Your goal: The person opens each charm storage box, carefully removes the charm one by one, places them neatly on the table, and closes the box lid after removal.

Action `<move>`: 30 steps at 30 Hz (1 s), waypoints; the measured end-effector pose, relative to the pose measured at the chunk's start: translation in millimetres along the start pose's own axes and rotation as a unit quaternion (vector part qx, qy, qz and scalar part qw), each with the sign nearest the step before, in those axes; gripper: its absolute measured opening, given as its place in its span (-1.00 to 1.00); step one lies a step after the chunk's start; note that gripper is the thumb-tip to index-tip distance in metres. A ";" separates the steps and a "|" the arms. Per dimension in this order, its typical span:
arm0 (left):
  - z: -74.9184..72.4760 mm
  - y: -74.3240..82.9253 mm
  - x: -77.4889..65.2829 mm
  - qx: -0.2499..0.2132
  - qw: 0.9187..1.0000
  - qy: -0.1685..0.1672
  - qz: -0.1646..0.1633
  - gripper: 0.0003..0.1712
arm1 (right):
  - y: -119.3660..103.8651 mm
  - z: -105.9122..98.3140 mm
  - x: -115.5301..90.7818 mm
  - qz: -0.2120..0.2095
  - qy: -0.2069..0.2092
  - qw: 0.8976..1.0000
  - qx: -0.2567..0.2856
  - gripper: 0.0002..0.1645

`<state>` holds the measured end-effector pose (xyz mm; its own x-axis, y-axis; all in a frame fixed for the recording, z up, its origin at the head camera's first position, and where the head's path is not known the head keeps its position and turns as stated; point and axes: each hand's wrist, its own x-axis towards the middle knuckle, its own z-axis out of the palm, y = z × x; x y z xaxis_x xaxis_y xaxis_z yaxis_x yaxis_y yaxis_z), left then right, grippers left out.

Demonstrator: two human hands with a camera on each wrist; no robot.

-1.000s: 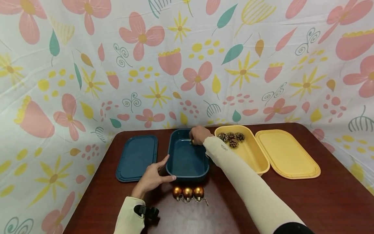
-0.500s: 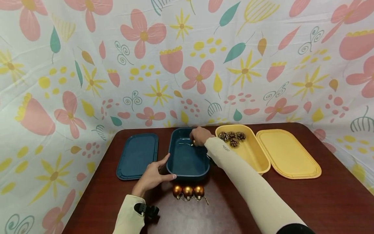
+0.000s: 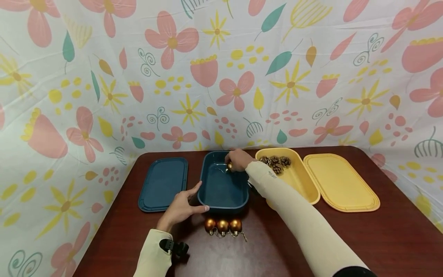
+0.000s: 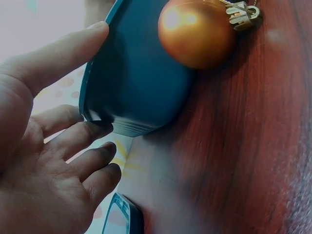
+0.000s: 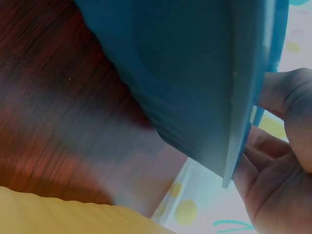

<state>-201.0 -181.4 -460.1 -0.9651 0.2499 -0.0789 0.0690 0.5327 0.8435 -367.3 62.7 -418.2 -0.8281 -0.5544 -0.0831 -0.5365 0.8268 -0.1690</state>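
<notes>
In the head view my right hand [image 3: 238, 160] reaches into the far right part of the blue container [image 3: 224, 207]. It holds a gold bauble [image 3: 229, 166], mostly covered by the fingers, with its thin cord hanging inside. The right wrist view has this right hand [image 5: 278, 156] behind the container's rim, its fingertips hidden. My left hand [image 3: 181, 207] rests against the near left corner, thumb on the front and forefinger along the left side. In the left wrist view, that thumb and the fingertips touch the container wall. Three orange-gold baubles [image 3: 223, 226] lie in a row before it.
A blue lid [image 3: 163, 184] lies left of the blue container. On its right stands a yellow container [image 3: 304, 184] with several pine cones [image 3: 277, 164], then a yellow lid [image 3: 341, 182]. A flowered cloth [image 3: 221, 77] hangs behind the brown table [image 3: 270, 254].
My right hand stays in the far part of the blue container and shifts slightly; more of the gold bauble and its cord shows. My left hand keeps its place at the corner.
</notes>
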 end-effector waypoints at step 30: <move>1.6 4.0 -4.0 -0.003 1.000 -0.005 -0.014 0.05 | -16.6 -26.5 -42.6 -0.062 0.053 0.981 0.174 -0.61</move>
<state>-196.4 -179.0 -457.3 -0.9642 0.2427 -0.1070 0.0411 0.5352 0.8437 -327.5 75.2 -385.9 -0.7819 -0.6206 0.0598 -0.5621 0.6602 -0.4983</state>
